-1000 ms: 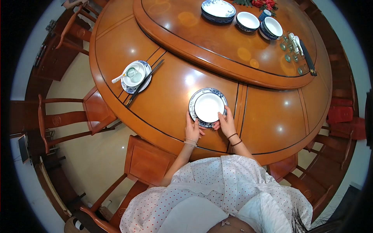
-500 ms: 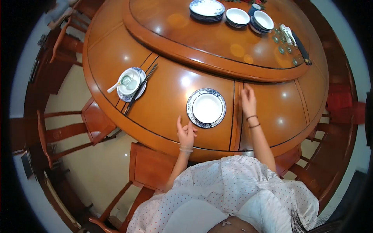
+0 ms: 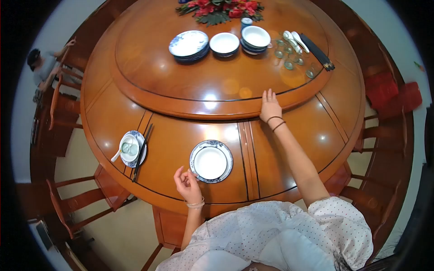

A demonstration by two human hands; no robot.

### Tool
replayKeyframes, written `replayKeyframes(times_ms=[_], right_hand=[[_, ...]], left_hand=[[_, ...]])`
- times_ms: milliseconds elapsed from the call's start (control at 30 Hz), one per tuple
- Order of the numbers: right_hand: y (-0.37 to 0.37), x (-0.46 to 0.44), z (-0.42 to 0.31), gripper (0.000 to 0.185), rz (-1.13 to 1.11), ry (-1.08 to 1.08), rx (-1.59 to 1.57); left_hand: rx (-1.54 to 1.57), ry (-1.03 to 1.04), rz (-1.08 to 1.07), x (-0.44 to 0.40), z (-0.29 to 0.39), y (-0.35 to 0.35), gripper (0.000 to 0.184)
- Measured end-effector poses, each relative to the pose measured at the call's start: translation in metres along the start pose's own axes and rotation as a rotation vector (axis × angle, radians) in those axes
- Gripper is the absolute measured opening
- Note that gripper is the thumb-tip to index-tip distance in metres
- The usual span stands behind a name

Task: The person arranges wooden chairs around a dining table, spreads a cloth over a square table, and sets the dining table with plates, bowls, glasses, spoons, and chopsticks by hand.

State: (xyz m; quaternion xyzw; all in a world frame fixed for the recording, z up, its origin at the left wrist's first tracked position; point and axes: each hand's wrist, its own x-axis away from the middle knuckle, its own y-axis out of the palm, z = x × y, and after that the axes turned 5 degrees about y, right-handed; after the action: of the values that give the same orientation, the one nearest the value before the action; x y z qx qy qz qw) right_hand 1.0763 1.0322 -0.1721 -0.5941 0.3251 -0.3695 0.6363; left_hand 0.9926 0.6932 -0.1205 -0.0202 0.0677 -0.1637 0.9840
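Note:
In front of me on the round wooden table, a white bowl (image 3: 210,162) sits on a blue-and-white plate (image 3: 229,174). My left hand (image 3: 187,186) is just left of that plate, its fingers loosely bent and apart, holding nothing. My right hand (image 3: 270,107) lies on the near rim of the raised turntable (image 3: 185,99), fingers stretched toward the glasses. On the turntable stand a stack of plates (image 3: 188,44), two stacks of bowls (image 3: 224,43), several small glasses (image 3: 289,65), white spoons (image 3: 296,44) and a bundle of black chopsticks (image 3: 318,53).
To the left, a place setting has a plate (image 3: 142,160), a bowl with a glass and spoon (image 3: 116,156), and chopsticks (image 3: 143,153) alongside. Red flowers (image 3: 226,8) decorate the turntable's middle. Wooden chairs (image 3: 74,194) ring the table. Another person (image 3: 47,63) is at far left.
My right hand has moved forward from the lower tabletop onto the turntable's rim. My left hand stays near the plate. The view has tilted up and shifted right, bringing the flowers in.

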Motion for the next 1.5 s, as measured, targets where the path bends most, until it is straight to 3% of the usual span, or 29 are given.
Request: replayKeyframes(times_ms=[100, 167, 267, 433, 500, 567, 600, 700, 767, 900, 1067, 1133, 1233, 1333, 1500], right_hand=[[0.004, 0.007, -0.016, 0.048, 0.077, 0.040, 0.016], [0.003, 0.006, -0.029, 0.046, 0.055, 0.060, 0.049], [-0.002, 0.007, -0.045, 0.046, 0.015, 0.019, 0.029], [-0.022, 0.012, -0.056, 0.048, -0.072, -0.251, -0.203], [-0.014, 0.020, -0.041, 0.046, -0.052, -0.339, -0.282], [0.015, 0.020, -0.022, 0.039, -0.202, -0.781, -1.137], [0.009, 0.027, -0.007, 0.039, -0.205, -0.787, -1.137], [-0.001, 0.053, 0.047, 0.016, -0.055, -0.299, -1.422], [0.003, 0.057, 0.081, 0.006, -0.020, -0.040, -1.526], [-0.003, 0.021, 0.147, 0.033, 0.117, 0.247, -1.585], [0.004, -0.066, 0.179, 0.020, 0.297, 0.259, -1.628], [0.009, -0.095, 0.173, 0.017, 0.353, 0.165, -1.588], [0.013, -0.137, 0.155, 0.019, 0.236, 0.184, -1.589], [0.014, -0.173, 0.135, 0.027, 0.180, 0.199, -1.391], [-0.008, -0.189, 0.106, 0.035, 0.083, 0.271, -1.183]], left_hand=[[0.010, 0.020, -0.096, -0.007, 0.027, 0.047, 0.017], [-0.058, 0.165, -0.192, -0.013, 0.031, 0.081, 0.012], [-0.022, 0.195, -0.269, -0.012, 0.053, 0.130, 0.011], [-0.110, 0.302, -0.271, -0.020, 0.062, 0.200, 0.009], [-0.123, 0.237, -0.296, -0.025, 0.064, 0.218, 0.011], [-0.123, 0.314, -0.282, -0.033, 0.060, 0.236, 0.012], [-0.120, 0.260, -0.305, -0.032, 0.059, 0.246, 0.013], [-0.135, 0.341, -0.384, -0.029, 0.042, 0.284, 0.018], [-0.152, 0.211, -0.445, -0.024, 0.032, 0.313, 0.032], [-0.391, 0.439, -0.428, -0.027, -0.003, 0.384, 0.068], [-0.320, 0.352, -0.235, -0.031, -0.027, 0.447, 0.078], [-0.270, 0.366, -0.121, -0.035, -0.032, 0.454, 0.079], [-0.224, 0.272, -0.093, -0.040, -0.042, 0.452, 0.067], [-0.242, 0.261, -0.087, -0.043, -0.044, 0.445, 0.061], [-0.227, 0.219, -0.073, -0.035, -0.034, 0.432, 0.058]])
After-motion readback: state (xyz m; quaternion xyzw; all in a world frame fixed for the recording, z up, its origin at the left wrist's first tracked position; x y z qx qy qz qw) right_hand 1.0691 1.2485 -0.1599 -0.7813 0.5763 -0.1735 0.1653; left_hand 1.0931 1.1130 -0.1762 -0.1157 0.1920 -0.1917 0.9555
